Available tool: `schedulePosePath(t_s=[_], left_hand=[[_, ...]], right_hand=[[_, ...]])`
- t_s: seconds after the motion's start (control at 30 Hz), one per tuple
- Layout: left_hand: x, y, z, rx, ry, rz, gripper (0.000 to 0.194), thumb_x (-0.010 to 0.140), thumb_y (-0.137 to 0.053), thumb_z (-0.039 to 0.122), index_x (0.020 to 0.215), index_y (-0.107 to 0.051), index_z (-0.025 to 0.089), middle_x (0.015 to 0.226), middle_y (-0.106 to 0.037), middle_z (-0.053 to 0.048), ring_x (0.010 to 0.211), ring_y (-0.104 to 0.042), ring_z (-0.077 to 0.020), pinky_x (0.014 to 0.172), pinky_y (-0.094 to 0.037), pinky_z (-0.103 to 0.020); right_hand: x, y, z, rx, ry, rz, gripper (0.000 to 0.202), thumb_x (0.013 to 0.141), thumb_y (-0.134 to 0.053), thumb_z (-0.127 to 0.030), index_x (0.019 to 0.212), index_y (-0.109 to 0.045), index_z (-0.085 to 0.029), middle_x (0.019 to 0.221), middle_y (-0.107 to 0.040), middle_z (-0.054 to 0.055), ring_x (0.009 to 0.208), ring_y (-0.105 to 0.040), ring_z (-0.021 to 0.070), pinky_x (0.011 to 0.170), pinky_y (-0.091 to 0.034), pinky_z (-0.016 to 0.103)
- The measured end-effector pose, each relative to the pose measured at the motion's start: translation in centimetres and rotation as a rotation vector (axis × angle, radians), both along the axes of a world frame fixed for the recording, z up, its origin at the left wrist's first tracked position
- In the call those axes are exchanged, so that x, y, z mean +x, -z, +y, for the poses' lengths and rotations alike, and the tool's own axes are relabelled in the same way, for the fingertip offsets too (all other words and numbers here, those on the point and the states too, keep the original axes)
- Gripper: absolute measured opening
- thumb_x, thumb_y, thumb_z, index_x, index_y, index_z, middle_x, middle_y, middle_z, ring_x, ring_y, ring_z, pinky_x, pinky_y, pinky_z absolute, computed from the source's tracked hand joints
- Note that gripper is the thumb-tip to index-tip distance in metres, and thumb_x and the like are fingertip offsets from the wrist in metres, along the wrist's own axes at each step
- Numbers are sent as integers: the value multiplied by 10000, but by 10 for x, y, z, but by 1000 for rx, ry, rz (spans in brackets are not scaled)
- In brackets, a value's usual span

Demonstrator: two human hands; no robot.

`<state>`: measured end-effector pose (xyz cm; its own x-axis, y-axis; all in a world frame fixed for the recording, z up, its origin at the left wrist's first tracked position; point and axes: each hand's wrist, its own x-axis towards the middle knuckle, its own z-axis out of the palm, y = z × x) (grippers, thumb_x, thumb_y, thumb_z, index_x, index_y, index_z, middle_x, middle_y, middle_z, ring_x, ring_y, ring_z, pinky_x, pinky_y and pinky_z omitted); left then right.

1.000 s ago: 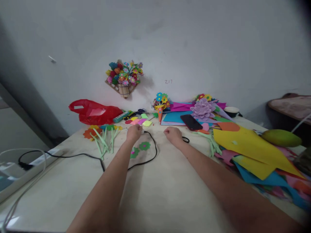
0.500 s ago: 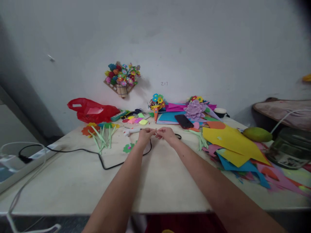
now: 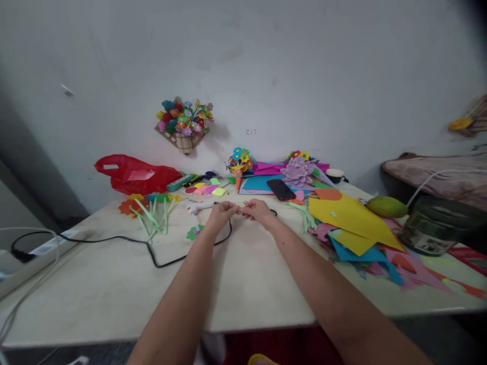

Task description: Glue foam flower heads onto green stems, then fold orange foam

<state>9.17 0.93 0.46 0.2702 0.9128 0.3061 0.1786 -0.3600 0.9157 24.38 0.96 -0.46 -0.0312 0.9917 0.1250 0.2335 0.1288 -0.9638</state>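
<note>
Over the middle of the table, my left hand [image 3: 222, 214] and my right hand [image 3: 257, 210] meet at the fingertips, both closed in a pinch. Whatever lies between the fingers is too small to make out. Just left of my left hand lies a white glue gun [image 3: 200, 206], its black cord [image 3: 167, 264] looping under my wrist and off to the left. A green foam flower [image 3: 194, 232] with a pink centre rests below the glue gun. Light green strips [image 3: 154, 219] are piled farther left.
Foam sheets and scraps [image 3: 352, 220] cover the right side, beside a green mango [image 3: 387, 207] and a glass jar [image 3: 433, 225]. At the back are a phone [image 3: 280, 189], a purple flower [image 3: 297, 171] and a red plastic bag [image 3: 139, 175]. A power strip [image 3: 45, 263] runs along the left edge.
The view has turned slightly to the right, so things sit farther left in it. Both hands stay pinched together, with little change in their pose.
</note>
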Motion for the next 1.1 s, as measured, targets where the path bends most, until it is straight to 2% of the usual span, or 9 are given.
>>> schedulePosePath(t_s=[0.27, 0.57, 0.7, 0.77, 0.83, 0.97, 1.03, 1.1], left_hand=[[4, 9, 8, 172, -26, 145, 204, 757, -468, 327, 730, -567, 151, 717, -644, -50, 637, -540, -132, 605, -405, -252], [13, 9, 5, 398, -219, 355, 155, 802, -399, 228, 712, -512, 173, 733, -616, -57, 711, -544, -160, 674, -403, -282], [10, 10, 5, 393, -269, 440, 168, 804, -396, 203, 698, -523, 178, 749, -617, -56, 739, -536, -166, 700, -389, -288], [10, 9, 4, 366, -275, 431, 197, 817, -393, 241, 694, -533, 178, 748, -612, -50, 724, -529, -160, 678, -383, -277], [11, 8, 3, 331, -275, 378, 233, 829, -389, 306, 713, -543, 176, 730, -602, -40, 681, -517, -148, 633, -374, -261], [13, 5, -1, 263, -287, 316, 311, 819, -396, 421, 697, -541, 175, 624, -550, -9, 580, -466, -132, 557, -336, -248], [13, 6, -2, 252, -290, 323, 345, 827, -371, 438, 676, -539, 178, 588, -518, -1, 560, -451, -132, 545, -323, -250], [13, 6, -4, 248, -284, 350, 373, 843, -333, 433, 661, -538, 180, 590, -517, -6, 573, -461, -139, 556, -325, -257]], right_hand=[[4, 0, 3, -21, 7, -2, 257, 608, -691, -340, 640, -512, -158, 551, -598, -11, 494, -523, 77, 428, -353, 170], [1, 2, 2, 16, 17, 91, 232, 644, -665, -321, 634, -497, -161, 547, -599, -17, 452, -516, 68, 394, -354, 160], [3, -4, 0, 65, -24, 175, 288, 711, -590, -435, 691, -520, -156, 684, -657, 31, 478, -544, 66, 398, -367, 158], [5, -8, 0, 113, -27, 217, 325, 738, -542, -480, 735, -528, -156, 756, -669, 51, 492, -557, 68, 401, -373, 161], [8, -10, 2, 131, 26, 208, 310, 751, -533, -464, 773, -533, -154, 768, -669, 55, 491, -558, 71, 400, -370, 163], [22, -5, 10, 149, 260, 11, 193, 811, -467, -320, 835, -567, -157, 779, -669, 40, 527, -566, 77, 462, -397, 178], [31, -3, 12, 169, 382, -221, 178, 815, -456, -277, 844, -596, -170, 805, -674, 34, 650, -600, 107, 566, -429, 205], [36, 0, 12, 155, 447, -480, 191, 814, -458, -262, 871, -624, -186, 875, -675, 42, 807, -603, 149, 672, -428, 240]])
